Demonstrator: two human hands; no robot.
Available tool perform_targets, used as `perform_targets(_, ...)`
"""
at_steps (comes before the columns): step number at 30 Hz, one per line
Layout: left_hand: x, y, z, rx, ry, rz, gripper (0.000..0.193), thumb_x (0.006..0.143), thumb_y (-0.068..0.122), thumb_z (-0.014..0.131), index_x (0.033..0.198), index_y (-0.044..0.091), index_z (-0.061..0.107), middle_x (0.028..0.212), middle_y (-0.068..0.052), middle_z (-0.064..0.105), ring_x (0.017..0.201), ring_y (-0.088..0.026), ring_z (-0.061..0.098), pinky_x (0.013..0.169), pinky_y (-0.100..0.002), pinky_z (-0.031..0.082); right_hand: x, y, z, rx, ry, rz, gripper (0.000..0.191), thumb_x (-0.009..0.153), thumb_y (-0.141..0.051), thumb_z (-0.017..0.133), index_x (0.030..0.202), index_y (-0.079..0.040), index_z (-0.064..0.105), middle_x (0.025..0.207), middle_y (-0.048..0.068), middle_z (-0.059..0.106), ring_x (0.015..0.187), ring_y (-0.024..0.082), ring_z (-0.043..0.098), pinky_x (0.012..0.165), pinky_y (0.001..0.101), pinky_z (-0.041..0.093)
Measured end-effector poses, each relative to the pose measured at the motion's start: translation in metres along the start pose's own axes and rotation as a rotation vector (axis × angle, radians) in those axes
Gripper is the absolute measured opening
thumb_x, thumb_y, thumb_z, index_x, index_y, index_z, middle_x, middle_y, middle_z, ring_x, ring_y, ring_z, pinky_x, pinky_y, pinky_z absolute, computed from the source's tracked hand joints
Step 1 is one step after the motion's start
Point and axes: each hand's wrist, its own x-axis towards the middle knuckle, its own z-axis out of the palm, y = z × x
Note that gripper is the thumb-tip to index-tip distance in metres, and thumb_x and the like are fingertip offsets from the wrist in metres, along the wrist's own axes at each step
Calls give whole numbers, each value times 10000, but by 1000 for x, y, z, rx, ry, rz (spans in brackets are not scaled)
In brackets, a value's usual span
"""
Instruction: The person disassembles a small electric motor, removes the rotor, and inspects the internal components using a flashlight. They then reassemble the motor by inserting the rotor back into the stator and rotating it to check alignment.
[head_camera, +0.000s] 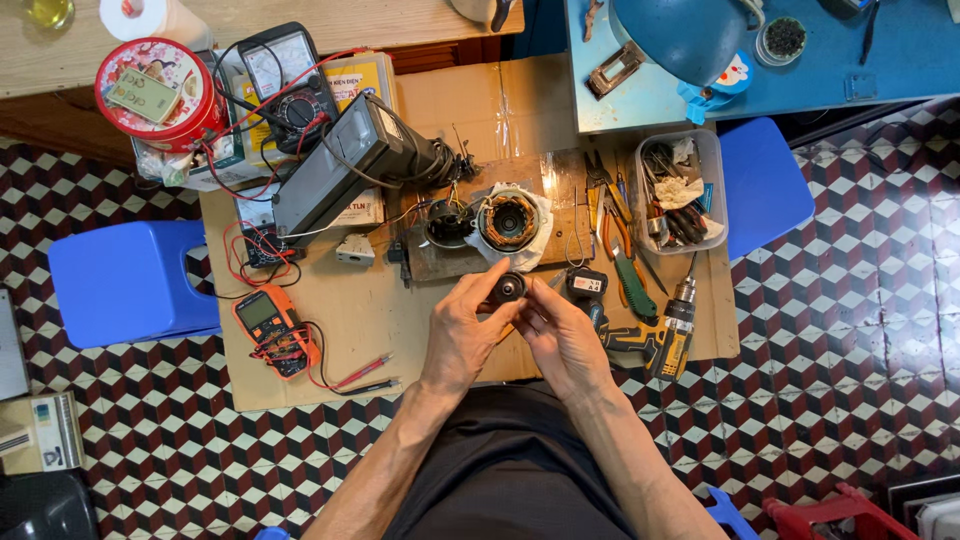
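My left hand (462, 330) and my right hand (562, 335) meet over a sheet of cardboard (380, 310) laid on the floor. Together they grip a small round dark metal part (509, 288), held between the fingertips of both hands. Just beyond it, a motor stator with copper windings (509, 220) rests on a white cloth on a wooden board. A dark round motor piece (449, 222) with loose wires lies to the left of the stator.
An orange multimeter (270, 325) with red and black probes lies left. A yellow cordless drill (660, 335) lies right, beside pliers (625, 255) and a clear box of tools (680, 190). Blue plastic stools (125, 285) (765, 185) flank the cardboard.
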Motion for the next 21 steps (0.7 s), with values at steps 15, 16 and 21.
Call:
perform_targets(15, -4, -9, -28, -306, -86, -148, 631, 881, 226, 784, 1459, 78, 577, 1207, -28, 673, 1078, -105, 671, 939, -252, 549, 7, 12, 15, 41, -97, 65, 282, 958, -115, 686, 1217, -3, 670, 1145, 67, 703, 1038, 139, 632, 953, 290, 507)
perform_targets(16, -5, -10, -30, -312, -86, -141, 637, 883, 225, 786, 1463, 74, 572, 1210, -29, 667, 1092, -106, 666, 956, -254, 544, 8, 13, 16, 51, -95, 86, 284, 955, -113, 685, 1219, -8, 669, 1142, 62, 702, 1031, 135, 634, 940, 285, 510)
perform_targets(21, -5, -8, -41, -250, -78, -100, 620, 885, 209, 788, 1452, 65, 583, 1256, -19, 629, 1132, -117, 655, 1008, -271, 547, 10, 17, 23, 114, -206, 114, 297, 981, -118, 684, 1244, 18, 660, 1147, 75, 692, 1038, 143, 637, 965, 299, 523)
